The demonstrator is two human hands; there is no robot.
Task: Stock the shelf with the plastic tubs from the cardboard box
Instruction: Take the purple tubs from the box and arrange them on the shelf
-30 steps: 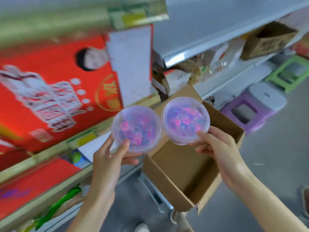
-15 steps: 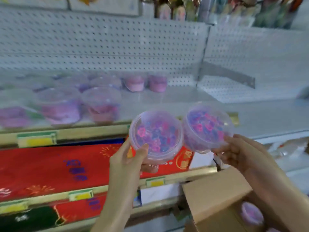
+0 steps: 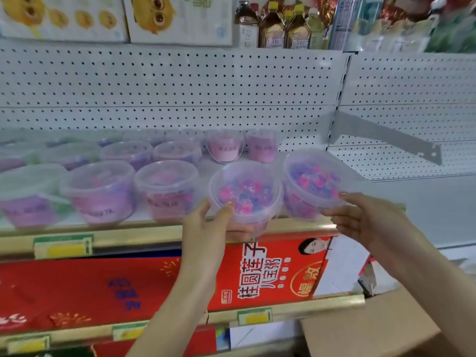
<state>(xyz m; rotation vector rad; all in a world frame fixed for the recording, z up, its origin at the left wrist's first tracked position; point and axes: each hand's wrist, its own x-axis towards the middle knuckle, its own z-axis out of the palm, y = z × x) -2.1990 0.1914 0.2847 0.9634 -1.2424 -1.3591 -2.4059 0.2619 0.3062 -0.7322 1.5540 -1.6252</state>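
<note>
At the front lip of the shelf (image 3: 422, 202), I now have both tubs up at stocking height. A second ago they were down low over the open cardboard box (image 3: 373, 328), and half a second ago they were just short of the edge. The left hand (image 3: 206, 228) grips the left tub (image 3: 247, 194), with the thumb lying on the lid's near rim and the fingers curled underneath its base. That tub hangs right at the gold rail, its bottom apparently in front of the lip rather than over the shelf. The right hand (image 3: 365, 222) holds the right tub (image 3: 311, 184) from the near side, a fingertip on the lid rim and the other fingers curled round the wall below. That tub is further in and seems to sit over the shelf surface, though I cannot tell if its base touches down. The two tubs are almost touching each other. Just left of them stands the front row of stocked tubs (image 3: 167, 189), with more rows behind towards the pegboard (image 3: 180, 86). I judge the carry finished and the placing begun: both tubs continue that front row rightward, where bare shelf is free. The left tub must clear the rail before I let go, or it could tip off onto the red cartons (image 3: 257, 274) below.
</note>
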